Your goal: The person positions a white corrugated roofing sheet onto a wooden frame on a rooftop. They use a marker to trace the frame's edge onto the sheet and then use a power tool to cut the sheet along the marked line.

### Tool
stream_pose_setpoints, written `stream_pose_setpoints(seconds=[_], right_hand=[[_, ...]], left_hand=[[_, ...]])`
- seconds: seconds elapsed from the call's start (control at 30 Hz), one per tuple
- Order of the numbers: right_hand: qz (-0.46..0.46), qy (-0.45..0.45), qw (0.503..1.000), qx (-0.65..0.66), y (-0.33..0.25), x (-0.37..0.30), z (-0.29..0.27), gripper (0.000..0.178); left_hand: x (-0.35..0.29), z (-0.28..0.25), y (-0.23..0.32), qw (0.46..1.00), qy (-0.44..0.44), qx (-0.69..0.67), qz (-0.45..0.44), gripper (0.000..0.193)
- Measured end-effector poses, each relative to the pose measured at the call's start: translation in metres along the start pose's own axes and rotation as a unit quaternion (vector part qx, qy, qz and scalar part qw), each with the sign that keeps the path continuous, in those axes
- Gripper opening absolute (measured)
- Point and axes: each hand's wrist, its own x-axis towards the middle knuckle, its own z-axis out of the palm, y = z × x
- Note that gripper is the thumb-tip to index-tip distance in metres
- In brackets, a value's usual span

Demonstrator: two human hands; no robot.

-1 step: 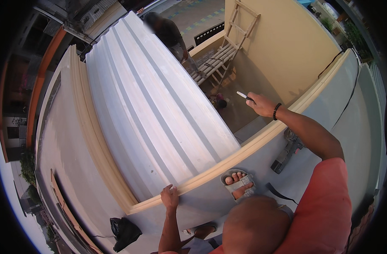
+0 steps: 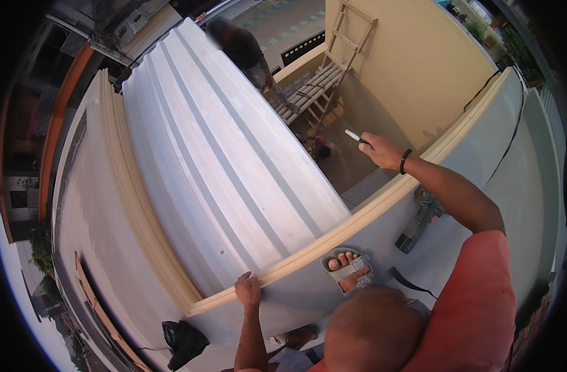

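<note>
My right hand (image 2: 381, 152) is closed round a white and dark marker (image 2: 353, 134), held out over the gap beyond the wall, its pale end pointing away to the left. My left hand (image 2: 247, 289) rests on the cream ledge (image 2: 283, 268) of the low wall, fingers slightly bent and apart, beside the near edge of a ribbed metal roofing sheet (image 2: 234, 161). The sheet slopes away from this ledge toward the far left. A cordless drill (image 2: 414, 226) lies on the grey surface under my right forearm.
A person (image 2: 243, 53) stands beyond the sheet's far side. Near them a wooden ladder (image 2: 352, 37) leans by a cream wall (image 2: 414, 68), next to a bamboo platform (image 2: 314, 93). A black plastic bag (image 2: 184, 341) lies at the lower left. Below the marker is a deep drop.
The whole view has shifted very slightly. The marker tilts a little differently in my right hand; my left hand stays on the ledge.
</note>
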Motion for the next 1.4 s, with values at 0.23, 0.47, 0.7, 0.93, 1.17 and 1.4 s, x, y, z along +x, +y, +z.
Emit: stream_pose_setpoints(seconds=[0.23,0.47,0.7,0.93,1.17,1.4], right_hand=[[0.040,0.125,0.987,0.094,0.008,-0.029,-0.054,0.037],[0.112,0.202,0.939,0.256,-0.004,-0.083,-0.110,0.033],[0.109,0.291,0.919,0.242,0.003,-0.103,-0.134,0.035],[0.301,0.438,0.829,0.176,0.120,-0.206,-0.210,0.033],[0.525,0.336,0.755,0.202,0.182,-0.343,-0.141,0.027],[0.575,0.272,0.721,0.275,0.191,-0.397,-0.044,0.022]], left_hand=[[-0.002,0.008,0.010,0.996,0.061,0.022,-0.069,0.028],[-0.007,0.002,0.030,0.991,0.084,0.063,-0.081,0.028],[-0.007,0.001,0.025,0.993,0.088,0.051,-0.054,0.029],[-0.006,0.006,0.017,0.992,0.102,0.059,-0.042,0.031],[-0.008,0.008,0.020,0.993,0.080,0.071,-0.048,0.034],[-0.001,0.007,0.019,0.992,0.036,0.085,-0.081,0.036]])
